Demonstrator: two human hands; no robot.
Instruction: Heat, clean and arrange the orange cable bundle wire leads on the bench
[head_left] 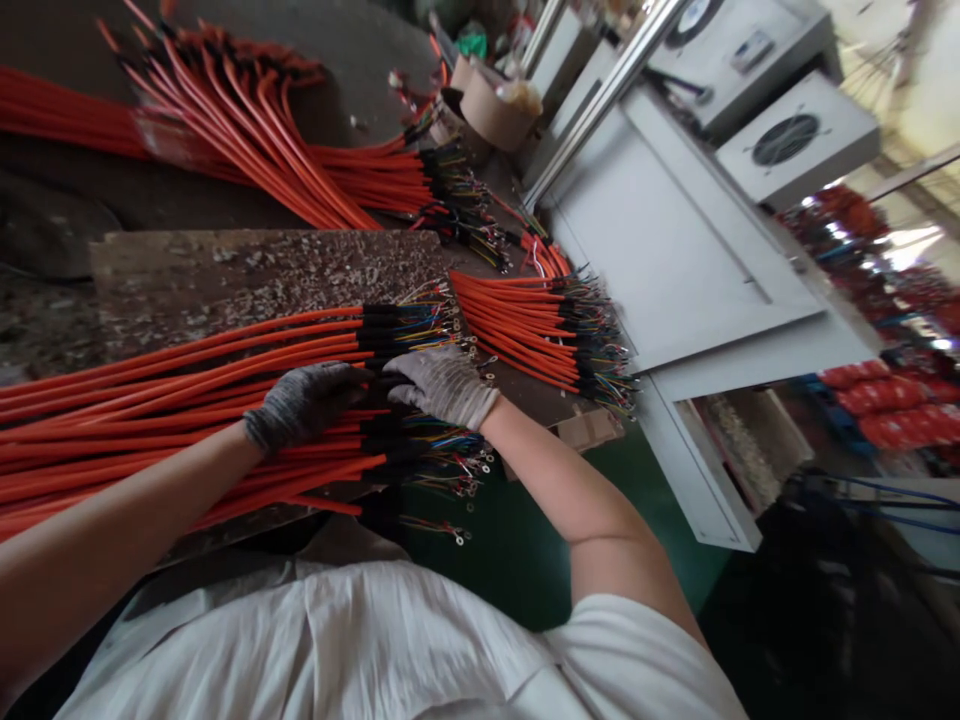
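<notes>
Many orange cables lie side by side on a wooden board, with black sleeves near their ends. Thin coloured wires tipped with ring terminals fan out beyond the sleeves. My left hand, in a dark grey glove, is closed on a cable at the near side of its black sleeve. In a lighter grey glove, my right hand pinches the sleeve of what looks like the same cable, close to the wires. The fingertips of both hands are partly hidden.
Wooden board strewn with scraps lies beyond the cables. Further orange cable bundles lie at the right and back. A tape roll stands behind. To the right is a white machine cabinet; below is green floor.
</notes>
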